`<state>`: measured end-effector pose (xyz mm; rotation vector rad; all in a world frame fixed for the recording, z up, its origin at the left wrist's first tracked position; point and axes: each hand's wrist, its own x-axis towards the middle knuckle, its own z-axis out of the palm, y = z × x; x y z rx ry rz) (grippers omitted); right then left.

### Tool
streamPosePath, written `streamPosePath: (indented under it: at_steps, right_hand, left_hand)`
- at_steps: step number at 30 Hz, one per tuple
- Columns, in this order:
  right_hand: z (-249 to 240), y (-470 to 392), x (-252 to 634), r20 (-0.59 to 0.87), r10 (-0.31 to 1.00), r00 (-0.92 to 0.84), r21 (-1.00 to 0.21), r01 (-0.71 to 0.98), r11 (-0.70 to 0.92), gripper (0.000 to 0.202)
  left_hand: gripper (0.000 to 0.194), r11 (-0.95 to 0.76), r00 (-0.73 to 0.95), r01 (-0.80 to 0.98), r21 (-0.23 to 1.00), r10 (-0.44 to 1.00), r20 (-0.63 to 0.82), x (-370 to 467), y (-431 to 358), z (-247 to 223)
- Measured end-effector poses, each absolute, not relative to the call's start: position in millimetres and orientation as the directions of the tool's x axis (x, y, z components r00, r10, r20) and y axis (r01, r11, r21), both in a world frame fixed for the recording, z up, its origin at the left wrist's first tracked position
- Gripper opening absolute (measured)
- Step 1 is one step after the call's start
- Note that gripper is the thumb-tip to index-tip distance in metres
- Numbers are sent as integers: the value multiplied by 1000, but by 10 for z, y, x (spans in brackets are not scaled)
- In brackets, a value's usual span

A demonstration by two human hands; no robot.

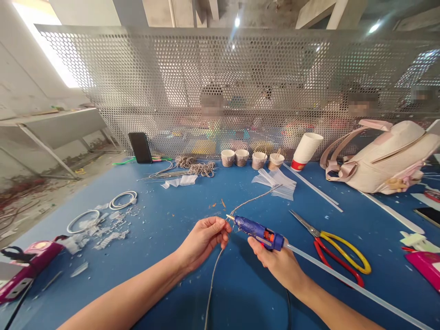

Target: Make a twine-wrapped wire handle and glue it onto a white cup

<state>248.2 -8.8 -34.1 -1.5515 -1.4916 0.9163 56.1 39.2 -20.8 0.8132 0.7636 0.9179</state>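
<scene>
Cord (214, 268), likely limp, is pinched in left hand (206, 236), fingers curled; glue gun (252, 228), likely rigid, is gripped in closed right hand (280, 263), best by handle.

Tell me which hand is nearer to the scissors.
The right hand. It grips the glue gun to the left of the scissors; the left hand is farther left, with the cord at its fingers.

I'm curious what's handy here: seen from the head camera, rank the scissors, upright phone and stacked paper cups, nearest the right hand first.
1. Scissors: just right of the right hand.
2. Stacked paper cups: back right.
3. Upright phone: back left.
</scene>
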Motion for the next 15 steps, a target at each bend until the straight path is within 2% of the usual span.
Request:
streamPosePath:
  at_steps: [7, 11, 15]
  right_hand:
    - [-330, -84, 2489, 21, 991, 132, -911, 411, -36, 47]
    - [-330, -82, 2479, 34, 995, 90, -907, 421, -7, 45]
    - [-388, -84, 2463, 79, 985, 151, -914, 405, 11, 46]
  left_hand:
    - [24, 367, 376, -405, 838, 902, -213, 573, 387, -201]
    - [22, 375, 370, -436, 818, 903, -217, 578, 385, -194]
    - [20, 371, 360, -439, 818, 907, -219, 578, 383, -198]
